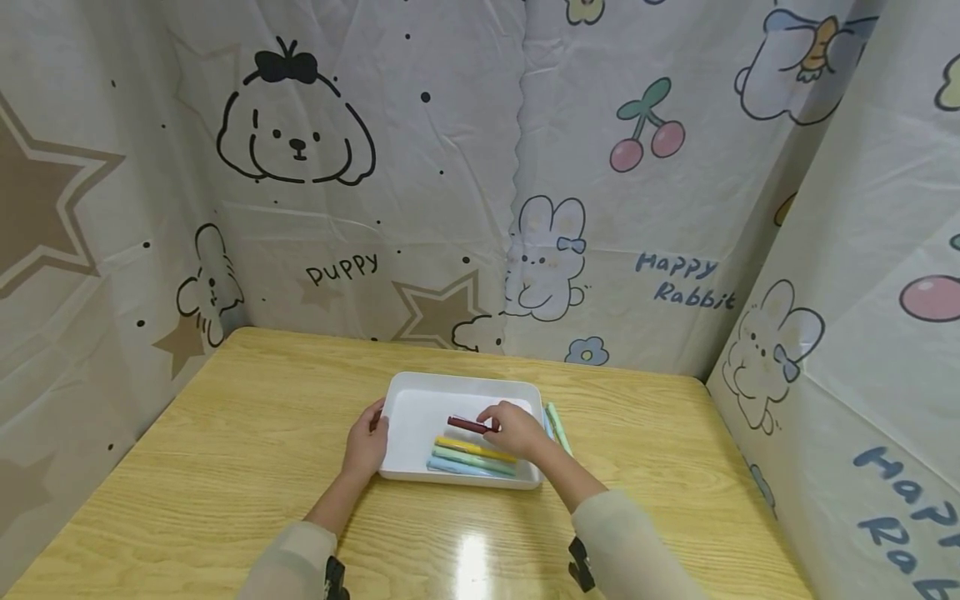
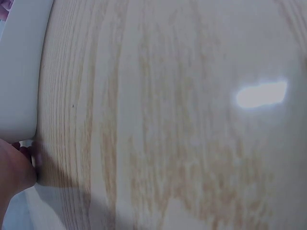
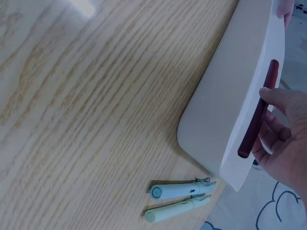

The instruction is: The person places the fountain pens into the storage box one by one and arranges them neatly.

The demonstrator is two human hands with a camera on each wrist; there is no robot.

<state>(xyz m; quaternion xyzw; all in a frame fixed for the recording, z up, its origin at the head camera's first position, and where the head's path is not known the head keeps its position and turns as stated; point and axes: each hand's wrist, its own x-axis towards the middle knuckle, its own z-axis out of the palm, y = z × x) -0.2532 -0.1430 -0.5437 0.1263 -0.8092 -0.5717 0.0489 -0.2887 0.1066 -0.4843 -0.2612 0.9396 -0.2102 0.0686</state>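
A dark red pen point(image 1: 467, 424) is pinched between the thumb and fingers of my right hand point(image 1: 519, 429), over the white tray point(image 1: 412, 417). The right wrist view shows the pen point(image 3: 259, 112) slanting above the tray's long wall point(image 3: 225, 81). My left hand point(image 1: 366, 442) grips the tray's left end, its fingers curled at the rim. Inside the tray, towards its front wall, a yellow pen point(image 1: 472, 448), a light green pen point(image 1: 471, 460) and a light blue pen point(image 1: 459, 467) lie side by side.
Just right of the tray, a light blue pen point(image 3: 180, 190) and a light green pen point(image 3: 177, 210) lie on the wooden table point(image 1: 225, 433). A printed cloth point(image 1: 450, 167) hangs behind the table and along both sides.
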